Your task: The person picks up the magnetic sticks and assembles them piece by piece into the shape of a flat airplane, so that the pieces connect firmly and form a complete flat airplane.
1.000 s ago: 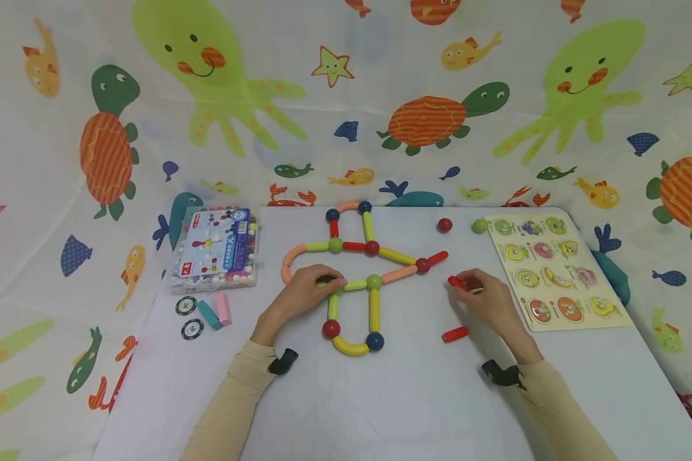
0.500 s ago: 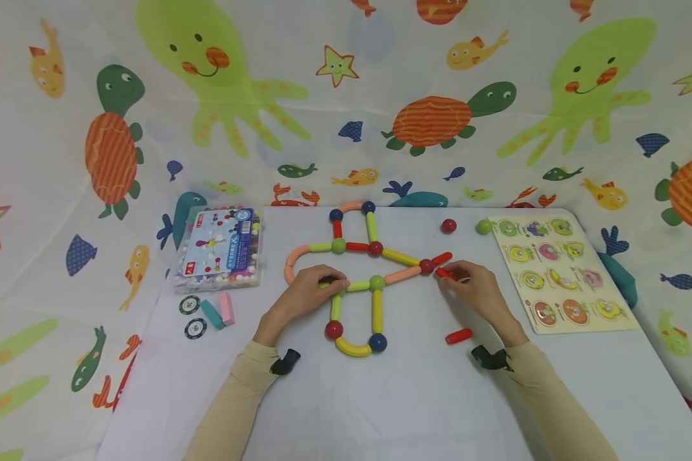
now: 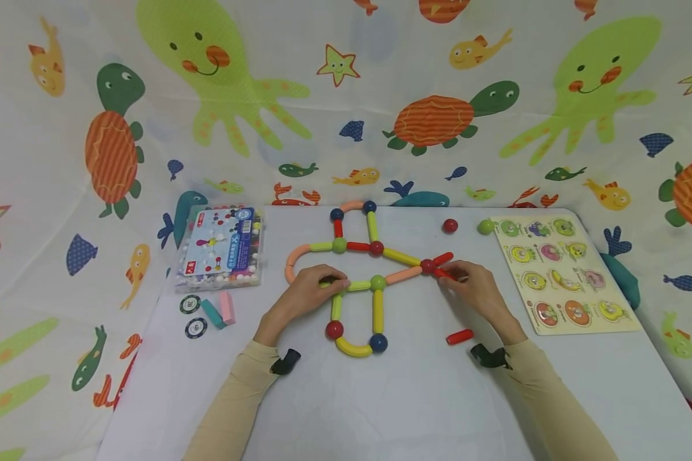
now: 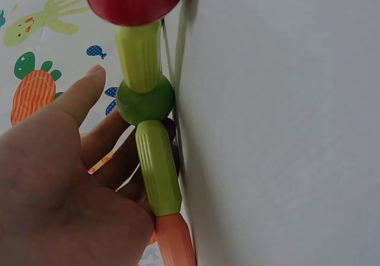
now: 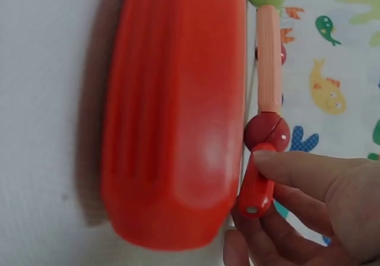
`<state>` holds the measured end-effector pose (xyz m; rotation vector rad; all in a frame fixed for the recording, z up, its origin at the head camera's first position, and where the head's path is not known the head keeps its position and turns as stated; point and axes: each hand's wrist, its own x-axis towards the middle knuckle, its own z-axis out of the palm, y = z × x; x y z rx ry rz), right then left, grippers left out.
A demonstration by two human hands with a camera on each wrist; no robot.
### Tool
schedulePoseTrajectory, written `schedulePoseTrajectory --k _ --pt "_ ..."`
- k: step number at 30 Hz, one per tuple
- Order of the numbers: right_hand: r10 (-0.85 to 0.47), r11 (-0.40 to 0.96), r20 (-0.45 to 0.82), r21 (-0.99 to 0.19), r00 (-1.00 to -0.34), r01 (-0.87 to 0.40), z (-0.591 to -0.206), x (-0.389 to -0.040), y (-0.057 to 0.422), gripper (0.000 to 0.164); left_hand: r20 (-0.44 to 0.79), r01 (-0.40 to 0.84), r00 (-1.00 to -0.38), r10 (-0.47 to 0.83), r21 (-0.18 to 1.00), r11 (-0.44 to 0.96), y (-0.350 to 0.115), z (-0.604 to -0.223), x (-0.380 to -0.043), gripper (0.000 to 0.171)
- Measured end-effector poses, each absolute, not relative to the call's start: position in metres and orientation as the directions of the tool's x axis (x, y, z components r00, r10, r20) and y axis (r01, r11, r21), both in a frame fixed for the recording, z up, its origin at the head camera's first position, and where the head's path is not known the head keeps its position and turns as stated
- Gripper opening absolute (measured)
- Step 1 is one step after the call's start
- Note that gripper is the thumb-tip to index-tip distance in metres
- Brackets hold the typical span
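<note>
My right hand [image 3: 474,287] pinches a short red magnetic stick [image 5: 257,189] between thumb and fingers. The far end of this stick meets a dark red ball [image 5: 267,130] at the right tip of a figure of coloured sticks and balls. Another red stick [image 3: 443,258] sticks out from the same ball. My left hand [image 3: 309,289] rests at the figure's lower left, its fingers behind a green ball [image 4: 145,100] and a light green stick [image 4: 158,168], with the thumb apart. In the head view this hand partly covers the ball and stick.
A loose red stick [image 3: 460,337] lies near my right wrist. Farther back are a red ball [image 3: 450,225] and a green ball [image 3: 486,226], beside a fruit puzzle board [image 3: 579,323]. At left stand a box of beads [image 3: 219,250], two chips [image 3: 196,328] and two small blocks [image 3: 213,314].
My right hand has moved left with the red stick, bringing its end to the dark red ball. The left hand stays in place on the figure.
</note>
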<state>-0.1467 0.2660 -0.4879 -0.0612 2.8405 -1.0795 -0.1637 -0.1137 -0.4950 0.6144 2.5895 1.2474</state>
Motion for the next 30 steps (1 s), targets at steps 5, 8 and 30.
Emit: schedulePoseTrajectory --k 5,8,30 --pt "-0.059 0.745 -0.085 -0.667 -0.995 0.013 -0.482 -0.148 0.269 0.033 -0.008 0.274 -0.896 0.444 0.778 0.566 -0.113 -0.494 -0.164 0.026" --pt "-0.032 0.732 -0.066 -0.681 -0.997 0.022 -0.474 -0.151 0.275 0.034 -0.005 0.277 -0.896 0.444 0.775 0.568 -0.113 -0.494 -0.163 0.026" --pt "0.188 0.577 -0.253 -0.753 -0.949 0.315 -0.456 -0.26 0.288 0.055 -0.002 0.27 -0.9 0.437 0.783 0.56 -0.115 -0.496 -0.161 0.025"
